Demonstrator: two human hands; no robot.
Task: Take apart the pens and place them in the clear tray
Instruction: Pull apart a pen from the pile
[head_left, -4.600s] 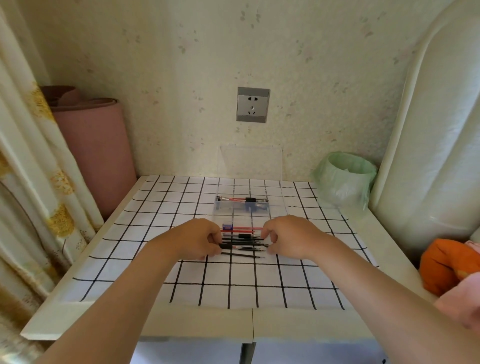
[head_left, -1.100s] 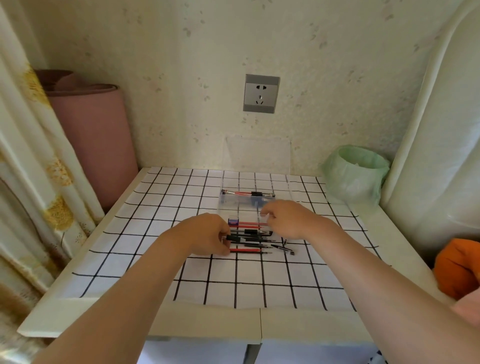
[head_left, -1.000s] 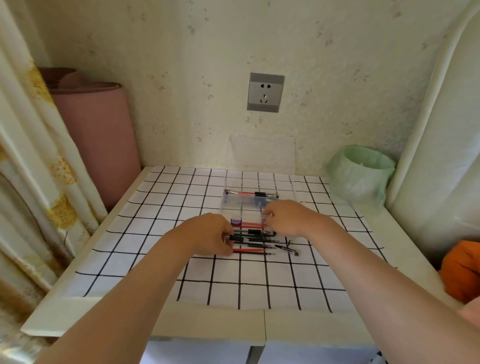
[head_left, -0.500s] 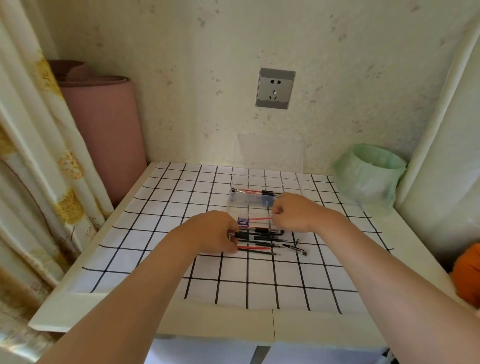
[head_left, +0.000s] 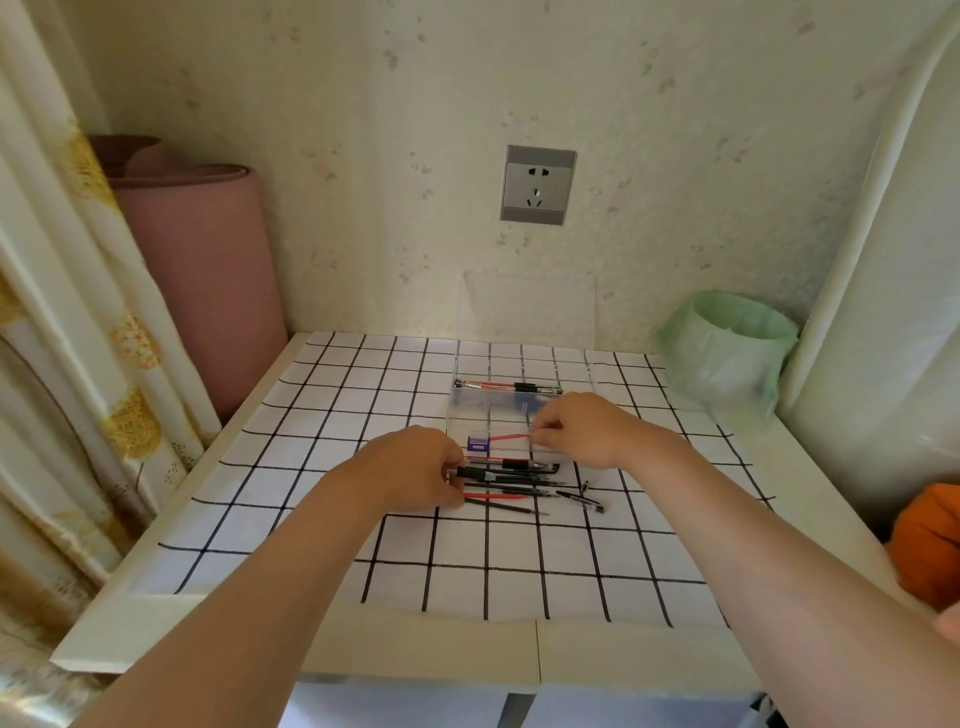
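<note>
Right hand (head_left: 582, 431) pinches the refill (head_left: 509, 436) at its 3 o'clock end, axis 9-to-3 over the tray (head_left: 470, 410); left hand (head_left: 410, 475), at 8 o'clock, grips a pen (head_left: 483, 474).

Small home rm: floral curtain (head_left: 78, 312) at counter's (head_left: 156, 623) left edge, rolled pink mat (head_left: 202, 270) by far left corner, wallpaper w/ socket (head_left: 537, 184), bag-lined bin (head_left: 727, 353) at far right corner.

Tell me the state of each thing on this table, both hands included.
Left hand: grips a black pen in the pile.
Right hand: pinches a red refill over the clear tray.
Clear tray: open, one red-and-black pen lying inside.
Pen parts pile: loose on the table, outside the tray.
Bagged bin: open on top.
Wall socket: nothing plugged in.
</note>
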